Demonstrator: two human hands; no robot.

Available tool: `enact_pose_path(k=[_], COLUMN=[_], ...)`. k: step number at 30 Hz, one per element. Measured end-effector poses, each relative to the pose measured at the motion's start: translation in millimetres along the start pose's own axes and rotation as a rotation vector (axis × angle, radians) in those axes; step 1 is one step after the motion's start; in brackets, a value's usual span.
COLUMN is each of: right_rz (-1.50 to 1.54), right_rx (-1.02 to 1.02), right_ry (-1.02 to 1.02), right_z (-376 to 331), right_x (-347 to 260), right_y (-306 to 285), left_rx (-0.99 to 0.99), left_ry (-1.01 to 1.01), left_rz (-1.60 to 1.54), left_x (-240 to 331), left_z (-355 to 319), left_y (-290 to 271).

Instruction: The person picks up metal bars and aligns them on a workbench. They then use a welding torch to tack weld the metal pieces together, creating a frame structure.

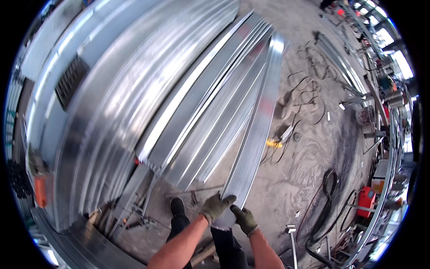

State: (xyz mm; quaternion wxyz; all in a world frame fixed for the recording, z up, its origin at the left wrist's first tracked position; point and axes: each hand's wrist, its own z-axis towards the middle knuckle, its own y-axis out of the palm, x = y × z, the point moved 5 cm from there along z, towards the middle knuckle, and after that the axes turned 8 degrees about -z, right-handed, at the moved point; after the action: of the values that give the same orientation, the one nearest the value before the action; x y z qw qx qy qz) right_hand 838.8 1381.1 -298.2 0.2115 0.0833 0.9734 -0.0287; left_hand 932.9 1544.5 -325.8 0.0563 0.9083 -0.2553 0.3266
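Nearest the camera, both gloved hands gripped the near end of a long galvanized metal strip (pixel 255 134). The left hand (pixel 216 205) curled its fingers over the strip's left edge; the right hand (pixel 244 219) pinched the right corner, fingers wrapped tight on the sheet. Beneath them stood the person's dark trousers and a black shoe (pixel 178 206) on the dusty concrete floor (pixel 291 179).

The strip ran up and away from the hands, its far end resting beside a stack of similar strips (pixel 210 116) fanned out on the left. It looked thin, stiff along its folds yet springy over such a length — likely to sag and whip if carried by one end alone, and probably sharp at the cut edges, so gloves and a grasp on both long edges suited it. The bright surface looked slick.

Farther off, a large curved sheet-metal duct (pixel 112 112) filled the left side. To the right lay black cables (pixel 329 179), a yellow tool (pixel 274 143) and a red machine (pixel 366 200).
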Motion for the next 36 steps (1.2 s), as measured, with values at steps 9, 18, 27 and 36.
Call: enact_pose_path(k=[9,18,27,36], right_rz=[0.124,-0.477,-0.658,-0.673], right_rx=[0.141,0.411,0.36,0.314], right_ry=[-0.04,0.021,0.101,0.022], right_z=[-123,-260,-361,-354], right_x=[-83,-101,-74,-72], right_y=[-99,-142,-279,-345], left_rx=[0.032,-0.083,-0.59,-0.404], left_ry=[-0.125,-0.087,-0.423,-0.528], left_rz=[0.355,0.09,-0.316,-0.361], left_x=[168,118,135,183], left_z=[-173,-223,-297,-231], left_y=[70,152,301,331])
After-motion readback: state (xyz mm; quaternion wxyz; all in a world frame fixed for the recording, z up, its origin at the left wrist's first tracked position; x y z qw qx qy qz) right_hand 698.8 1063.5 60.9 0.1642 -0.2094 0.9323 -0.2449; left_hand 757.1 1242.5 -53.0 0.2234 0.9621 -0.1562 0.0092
